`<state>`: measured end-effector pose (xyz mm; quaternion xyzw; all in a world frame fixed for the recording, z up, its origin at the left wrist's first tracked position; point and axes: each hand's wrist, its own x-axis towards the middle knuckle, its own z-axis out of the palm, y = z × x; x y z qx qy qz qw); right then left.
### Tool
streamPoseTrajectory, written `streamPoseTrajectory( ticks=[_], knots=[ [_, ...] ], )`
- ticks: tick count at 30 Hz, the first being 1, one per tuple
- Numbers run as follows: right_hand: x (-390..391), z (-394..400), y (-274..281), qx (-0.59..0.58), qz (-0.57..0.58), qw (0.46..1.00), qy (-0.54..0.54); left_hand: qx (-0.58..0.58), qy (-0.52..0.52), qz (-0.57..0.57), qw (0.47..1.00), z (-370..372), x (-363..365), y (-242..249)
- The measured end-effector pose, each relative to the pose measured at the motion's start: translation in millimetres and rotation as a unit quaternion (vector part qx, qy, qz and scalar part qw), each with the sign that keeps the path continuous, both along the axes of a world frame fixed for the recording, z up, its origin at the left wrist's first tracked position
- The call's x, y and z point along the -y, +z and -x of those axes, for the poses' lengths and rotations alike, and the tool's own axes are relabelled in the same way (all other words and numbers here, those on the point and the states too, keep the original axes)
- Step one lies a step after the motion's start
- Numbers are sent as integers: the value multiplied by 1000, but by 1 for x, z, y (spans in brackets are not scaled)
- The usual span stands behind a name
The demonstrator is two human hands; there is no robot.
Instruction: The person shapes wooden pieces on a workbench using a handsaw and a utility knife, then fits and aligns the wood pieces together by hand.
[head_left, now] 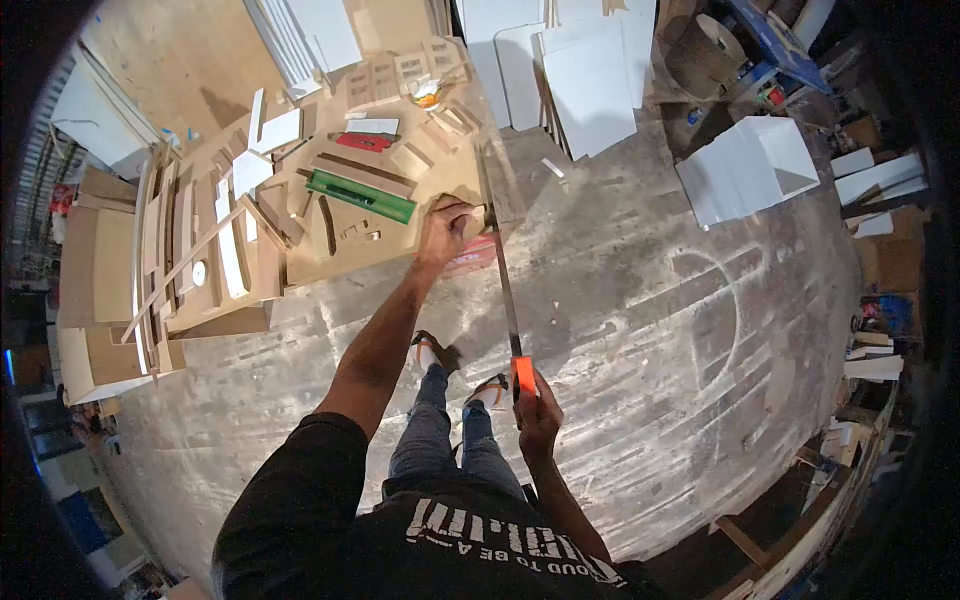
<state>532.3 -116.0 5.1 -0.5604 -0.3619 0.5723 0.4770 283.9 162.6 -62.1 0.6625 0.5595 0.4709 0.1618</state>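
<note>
My right hand (pixel 540 418) is wrapped round the orange handle of a handsaw, below the table's front right corner. The saw's long narrow blade (pixel 506 285) points away from me, its far part passing beside the table edge. My left hand (pixel 443 228) rests at that corner, fingers pinching a small pale piece of wood (pixel 477 217) right against the blade. Just left of this hand lies a long green channel-shaped piece (pixel 360 195) on the worktable (pixel 290 262). A red tool (pixel 362 141) lies farther back.
Wooden strips (pixel 168 245) and boards crowd the table's left side, with a roll of tape (pixel 199 273) among them. White panels (pixel 590 85) lean beyond the table. A white box (pixel 745 170) stands on the concrete floor (pixel 640 300) to the right. My feet are below the table edge.
</note>
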Motion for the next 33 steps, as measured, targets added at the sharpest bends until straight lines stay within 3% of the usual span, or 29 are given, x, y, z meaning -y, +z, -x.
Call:
streamPoseTrajectory(
  ticks=[3, 9, 11, 13, 19, 21, 22, 23, 25, 28, 33],
  knots=[
    [-8, 7, 6, 156, -115, 981, -23, 30, -24, 20, 999, -2, 2, -6],
    [0, 11, 9, 188, -112, 976, -23, -7, -29, 2, 1000, -12, 5, -11],
    [-1, 16, -2, 210, -182, 959, -46, -34, -18, 5, 999, -7, 5, -7],
    [4, 16, -1, 147, -91, 985, -21, -54, -19, -6, 998, -5, 6, -3],
    [5, 17, -4, 174, -104, 979, 14, -55, -35, -41, 997, -4, 4, -4],
    [4, 17, -4, 213, -138, 967, 14, 176, -37, 82, 980, -3, -3, -25],
    [2, 18, 4, 225, -166, 960, 19, 173, -48, 83, 980, -4, -4, -30],
    [5, 17, 4, 178, -102, 979, 6, 170, -58, 83, 980, -4, -5, -34],
    [4, 16, 17, 217, -122, 968, 13, -73, -79, -57, 993, 7, -7, -29],
    [4, 21, 33, 197, -125, 972, 4, -87, -77, 3, 993, 7, 0, -11],
    [6, 19, 22, 204, -124, 971, 4, -82, -78, -34, 993, 6, 1, -6]
  ],
)
